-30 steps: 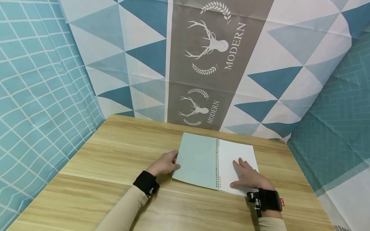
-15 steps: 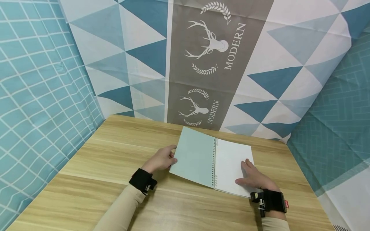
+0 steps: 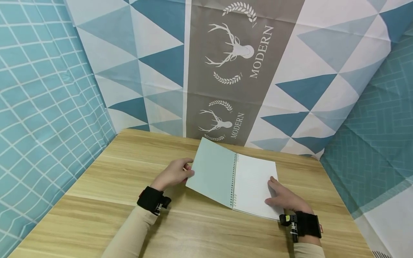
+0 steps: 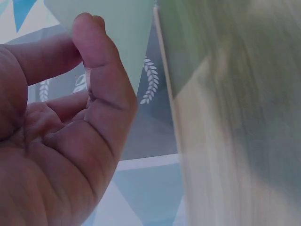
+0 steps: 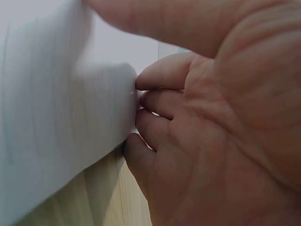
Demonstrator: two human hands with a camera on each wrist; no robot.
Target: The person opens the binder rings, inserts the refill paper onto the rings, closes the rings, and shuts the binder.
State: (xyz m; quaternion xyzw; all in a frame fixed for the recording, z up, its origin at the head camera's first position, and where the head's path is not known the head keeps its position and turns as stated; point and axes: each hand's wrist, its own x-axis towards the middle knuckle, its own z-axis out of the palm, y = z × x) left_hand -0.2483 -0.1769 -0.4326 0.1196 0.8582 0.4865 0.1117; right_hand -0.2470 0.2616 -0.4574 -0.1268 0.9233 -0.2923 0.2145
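A spiral-bound notebook (image 3: 253, 179) lies open on the wooden table, white page on the right. Its pale green cover (image 3: 211, 172) slants up off the table on the left. My left hand (image 3: 172, 174) pinches the cover's left edge, thumb on the upper face and fingers curled behind. In the left wrist view the thumb and a fingertip meet at the green cover (image 4: 122, 28). My right hand (image 3: 288, 197) rests on the right part of the page, its fingers extended. From the right wrist, the fingertips (image 5: 143, 84) touch near the page's edge, with the thumb over the paper.
The wooden table (image 3: 200, 233) stretches around the notebook on all sides. Behind it hangs a patterned cloth (image 3: 161, 71) with triangles and deer heads. A teal grid cloth (image 3: 38, 107) borders the left, and a darker teal one (image 3: 371, 143) the right.
The notebook has slid left, and its cover has tilted higher. My left hand has moved left and farther away with the cover. My right hand has shifted right toward the page's outer edge.
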